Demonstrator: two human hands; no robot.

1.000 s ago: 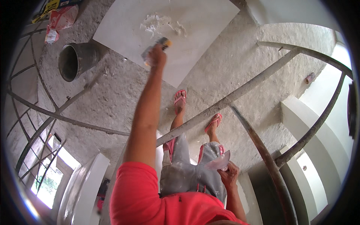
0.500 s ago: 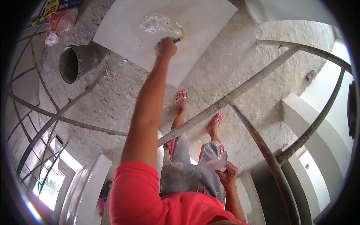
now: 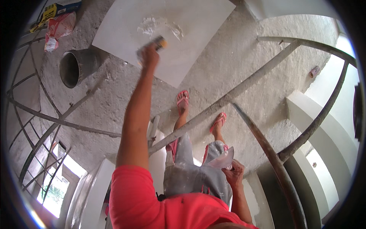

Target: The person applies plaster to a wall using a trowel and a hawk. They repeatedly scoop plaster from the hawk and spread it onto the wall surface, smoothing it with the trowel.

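My left hand (image 3: 151, 51), arm outstretched, is closed on a grey scraper with a yellow end (image 3: 160, 42), blurred by motion, over a large white board (image 3: 118, 30). Rough white patches (image 3: 160, 26) mark the board's upper middle; I cannot tell whether the scraper touches it. My right hand (image 3: 234, 171), low at the right by my grey trousers, is closed on a pale, translucent flat tool (image 3: 220, 159). My feet in pink sandals (image 3: 182, 100) show on the rough concrete floor below.
A grey cylindrical bucket (image 3: 85, 65), a red-and-white bag (image 3: 61, 28) and a yellow package (image 3: 47, 17) are at the upper left. Metal bars (image 3: 259, 72) cross in front of me and at both sides. White ledges (image 3: 316, 129) stand right; a bright opening (image 3: 55, 194) is lower left.
My left hand moved rightward across the board, then swung back left with the scraper. The whole view has shifted slightly. My right hand stays low, holding the pale tool.
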